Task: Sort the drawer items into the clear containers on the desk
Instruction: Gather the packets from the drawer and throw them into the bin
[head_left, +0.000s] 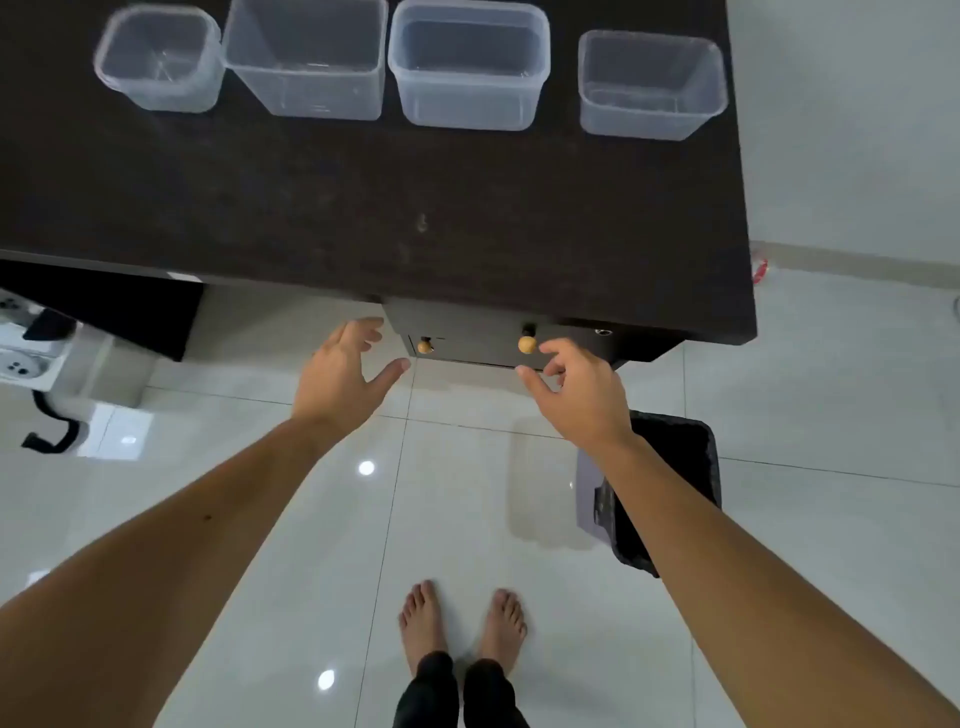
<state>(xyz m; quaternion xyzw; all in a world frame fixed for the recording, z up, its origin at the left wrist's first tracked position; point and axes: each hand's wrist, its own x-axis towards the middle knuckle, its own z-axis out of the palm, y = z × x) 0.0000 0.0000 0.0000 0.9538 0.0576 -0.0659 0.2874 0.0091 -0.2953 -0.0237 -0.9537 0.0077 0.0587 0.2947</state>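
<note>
From the head view, both bare forearms reach forward and down toward the drawer front (498, 338) under the near edge of the dark tabletop (363, 208). The left hand (340, 371) is spread, thumb out to the right, fingers loosely extended just left of the drawer; its grip is wide open and holds nothing. The right hand (576, 387) hovers just right of the larger round wooden knob (527, 343), fingers gently curved, thumb pointing left below the knob; its grip is also open and empty, near the knob but not plainly touching it. A smaller wooden knob (425, 345) sits at the drawer's left side.

The drawer is dark, flat-fronted and closed, so its contents are hidden. On the far part of the matte, dark-brown tabletop stand four clear plastic containers in a row: a small rounded-square one (158, 60), a tall square one (306, 60), a wide one with a thick rim (470, 65), and a rectangular one (652, 85) set apart at the right. All look empty; the two at the left are blurred and cut off at the top.

Below lie glossy pale floor tiles (260, 545), the person's bare feet (462, 623), and a dark bin (670, 467) partly hidden by the right forearm.
</note>
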